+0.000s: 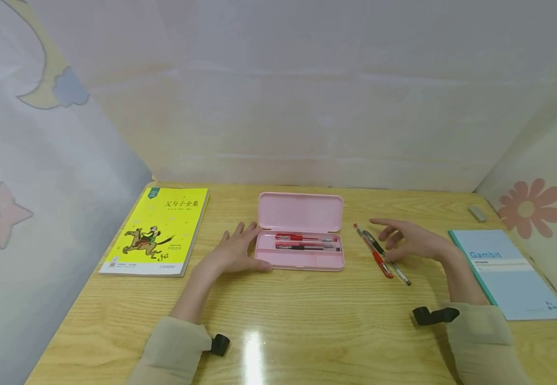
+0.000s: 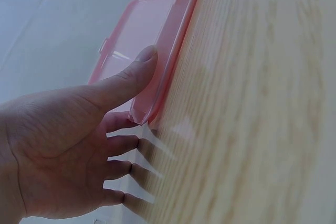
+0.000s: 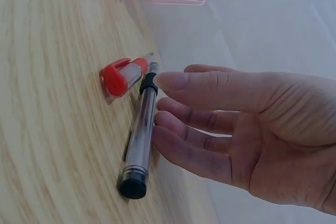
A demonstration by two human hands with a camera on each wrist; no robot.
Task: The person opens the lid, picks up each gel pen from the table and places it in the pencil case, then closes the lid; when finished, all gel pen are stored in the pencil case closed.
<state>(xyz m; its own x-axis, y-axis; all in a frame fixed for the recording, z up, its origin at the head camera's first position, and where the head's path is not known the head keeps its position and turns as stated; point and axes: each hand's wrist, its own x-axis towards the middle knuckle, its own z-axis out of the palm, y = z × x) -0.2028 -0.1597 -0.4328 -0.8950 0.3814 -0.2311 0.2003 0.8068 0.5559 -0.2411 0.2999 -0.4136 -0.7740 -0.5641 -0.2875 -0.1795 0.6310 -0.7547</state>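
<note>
A pink pencil case lies with its lid raised, red and black pens in its long back compartment. At its left end rests my left hand, fingers spread. In the left wrist view the thumb lies against the case's front wall, with the other fingertips by the table. My right hand is over two pens on the table, its fingers loosely bent. In the right wrist view those fingers are close beside a black pen; contact is unclear. A red pen lies beside it.
A yellow book lies at the left of the wooden table. At the right are a light blue notebook and a small grey block. Pale cloth walls stand behind and at both sides.
</note>
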